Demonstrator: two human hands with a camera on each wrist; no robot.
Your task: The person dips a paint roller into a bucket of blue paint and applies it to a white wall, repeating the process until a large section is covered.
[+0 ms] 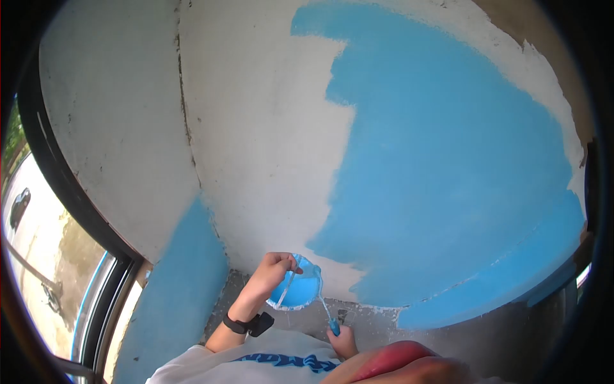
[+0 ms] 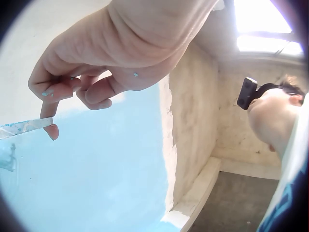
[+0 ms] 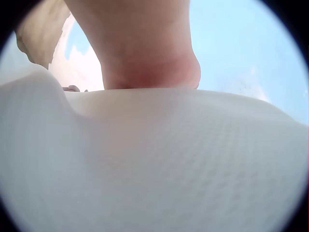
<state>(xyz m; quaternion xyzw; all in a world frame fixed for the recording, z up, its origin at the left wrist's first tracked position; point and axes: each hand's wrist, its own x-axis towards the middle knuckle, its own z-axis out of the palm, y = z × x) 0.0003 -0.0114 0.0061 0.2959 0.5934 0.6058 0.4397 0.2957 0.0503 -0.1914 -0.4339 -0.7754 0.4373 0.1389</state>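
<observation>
My left hand [image 1: 274, 274] grips the pale strap handle [image 1: 286, 291] of a bucket of blue paint [image 1: 300, 293]. In the left wrist view the strap [image 2: 25, 127] hangs over a finger of the curled left hand [image 2: 113, 53]. At the bucket's right, my right hand [image 1: 346, 343] holds a blue tool handle [image 1: 334, 327], whose thin paint-covered rod runs up to the bucket rim. The rod's far end cannot be made out. White cloth hides most of the right wrist view, with part of the right hand [image 3: 149, 58] above it.
Ahead stands a wall [image 1: 262, 128] with a large blue painted area [image 1: 441, 160]. A side wall at the left has blue on its lower part [image 1: 176, 275]. A dark-framed opening [image 1: 105, 307] lies at the far left, and grey floor [image 1: 377, 333] shows below.
</observation>
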